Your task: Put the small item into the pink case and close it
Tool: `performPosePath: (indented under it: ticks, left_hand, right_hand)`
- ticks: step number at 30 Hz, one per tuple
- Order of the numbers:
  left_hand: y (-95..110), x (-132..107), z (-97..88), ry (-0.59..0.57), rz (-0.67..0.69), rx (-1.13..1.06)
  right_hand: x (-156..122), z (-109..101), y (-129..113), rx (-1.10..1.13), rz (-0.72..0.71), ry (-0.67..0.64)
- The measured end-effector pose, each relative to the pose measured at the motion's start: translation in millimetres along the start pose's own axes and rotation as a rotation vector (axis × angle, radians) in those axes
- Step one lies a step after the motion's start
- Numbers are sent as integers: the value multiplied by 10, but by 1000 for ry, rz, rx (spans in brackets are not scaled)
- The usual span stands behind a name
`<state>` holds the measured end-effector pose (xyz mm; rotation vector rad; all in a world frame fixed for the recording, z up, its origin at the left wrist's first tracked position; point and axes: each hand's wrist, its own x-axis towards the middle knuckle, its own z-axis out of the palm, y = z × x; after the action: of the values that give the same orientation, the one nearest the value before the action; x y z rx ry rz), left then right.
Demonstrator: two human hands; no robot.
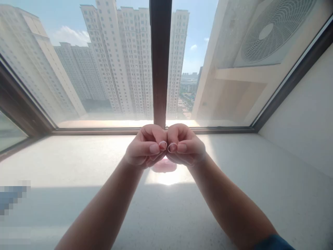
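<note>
My left hand [147,146] and my right hand [186,144] are held up side by side in the middle of the view, their knuckles touching. Both are closed, fingers curled inward and each thumb lying against the bent index finger. Pale rims show at the index fingertips. Whatever the fingers hold, if anything, is hidden. Just below the hands shows a pink, rounded shape [163,166], partly covered by them. I cannot tell what it is, or whether it touches the hands.
A white window sill [104,205] stretches beneath my arms. Behind the hands stands a dark window post [160,69] between two panes. Tall buildings [125,59] and an air conditioner fan [270,31] are outside. A blurred blue patch [11,198] is at left.
</note>
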<state>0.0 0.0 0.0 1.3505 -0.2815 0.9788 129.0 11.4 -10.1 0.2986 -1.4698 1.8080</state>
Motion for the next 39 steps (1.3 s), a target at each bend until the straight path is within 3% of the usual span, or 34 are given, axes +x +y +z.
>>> performPosePath:
  ticks: [11, 24, 35, 39]
  left_hand:
    - [-4, 0, -18, -11, -6, -3]
    - [-8, -6, -23, -30, 13, -4]
    - [-10, -4, -15, -9, 8, 12]
    - [-9, -6, 0, 14, 0, 21]
  right_hand:
    - [-29, -51, 27, -41, 91, 88]
    - [0, -14, 11, 42, -60, -100]
    - [-4, -22, 19, 47, -87, -114]
    - [-7, -31, 20, -6, -21, -30]
